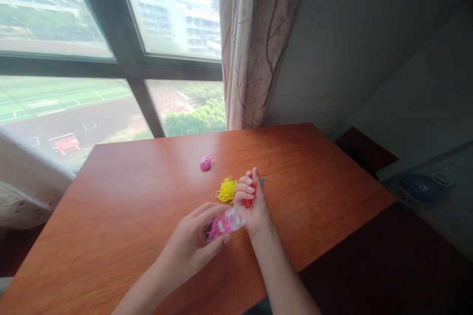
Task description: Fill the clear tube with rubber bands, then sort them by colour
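The clear jar [221, 225] of pink pieces [218, 228] tilts above the tabletop [148, 192], clamped in the left hand [192, 236], its mouth toward the upturned right hand [257, 210], whose fingers curl around red strands [250, 198] near a yellow bundle [226, 190].

daylight enters a dark-framed window [133, 66] beside a branch-patterned curtain [249, 44] and a shadowed grey wall [354, 34].

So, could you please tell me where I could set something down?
Bare table lies left of the pink item and left hand, and right of the blue piece, toward the right edge. The middle is crowded: yellow bundle, bottle and right hand.
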Motion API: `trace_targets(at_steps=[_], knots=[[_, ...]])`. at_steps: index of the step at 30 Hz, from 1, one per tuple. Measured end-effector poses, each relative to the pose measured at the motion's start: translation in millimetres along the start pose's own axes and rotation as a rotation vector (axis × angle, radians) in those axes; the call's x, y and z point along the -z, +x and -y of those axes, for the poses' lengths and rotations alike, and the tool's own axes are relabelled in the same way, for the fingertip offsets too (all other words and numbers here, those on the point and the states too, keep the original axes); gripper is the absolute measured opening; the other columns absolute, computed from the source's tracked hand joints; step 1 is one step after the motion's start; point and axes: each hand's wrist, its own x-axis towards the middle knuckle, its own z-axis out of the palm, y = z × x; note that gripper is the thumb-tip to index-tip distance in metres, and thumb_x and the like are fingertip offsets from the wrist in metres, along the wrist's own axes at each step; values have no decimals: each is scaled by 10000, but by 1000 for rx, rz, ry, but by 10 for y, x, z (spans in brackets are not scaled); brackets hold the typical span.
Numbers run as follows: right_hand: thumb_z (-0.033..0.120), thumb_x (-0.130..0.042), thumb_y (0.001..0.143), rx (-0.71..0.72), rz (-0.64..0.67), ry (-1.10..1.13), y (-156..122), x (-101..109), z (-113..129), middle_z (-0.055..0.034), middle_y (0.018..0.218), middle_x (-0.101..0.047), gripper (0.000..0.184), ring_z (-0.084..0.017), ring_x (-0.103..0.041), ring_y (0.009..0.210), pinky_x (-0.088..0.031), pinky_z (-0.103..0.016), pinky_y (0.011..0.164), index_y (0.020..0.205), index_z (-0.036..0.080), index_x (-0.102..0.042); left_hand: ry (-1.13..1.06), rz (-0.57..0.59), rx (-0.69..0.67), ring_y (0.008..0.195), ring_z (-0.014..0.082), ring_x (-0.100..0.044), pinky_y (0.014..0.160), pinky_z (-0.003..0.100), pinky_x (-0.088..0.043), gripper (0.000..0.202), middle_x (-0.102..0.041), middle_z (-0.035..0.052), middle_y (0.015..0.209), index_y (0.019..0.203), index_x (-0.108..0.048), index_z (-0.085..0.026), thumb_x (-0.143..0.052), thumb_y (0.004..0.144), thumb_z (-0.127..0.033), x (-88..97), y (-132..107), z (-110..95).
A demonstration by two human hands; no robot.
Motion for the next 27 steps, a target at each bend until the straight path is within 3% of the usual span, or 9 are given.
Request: trace_targets(at_steps=[7,15,22,27], knots=[[363,-752,817,101,8,-154,-4,-15,-34,134,490,-337,254,-15,-250,358,-186,-108,307,772,194,-569,-10,18,-7,981,198,-636,856,275,-514,297,-664,70,1119,1169,-617,-227,-615,872,-229,3,-1,8],[453,-748,793,163,-9,-268,-41,-136,-42,139,480,-267,361,-33,-175,362,-177,-142,306,721,202,-499,8,27,-7,1003,197,-631,879,271,-502,323,-659,62,1138,1191,-607,-236,-611,869,-207,2,-4,19],[433,-729,804,166,19,-283,-50,-164,-23,130,458,-247,420,-33,-165,360,-161,-148,310,622,198,-433,13,25,-10,1010,189,-626,888,262,-492,325,-652,52,1141,1195,-602,-247,-609,873,-207,2,-20,29],[348,-754,788,90,22,-143,-58,-209,-16,121,490,-336,342,-17,-283,380,-224,-114,333,659,185,-483,36,28,13,907,177,-634,800,250,-500,320,-659,46,1070,1181,-605,-232,-616,861,-214,-11,-17,40]])
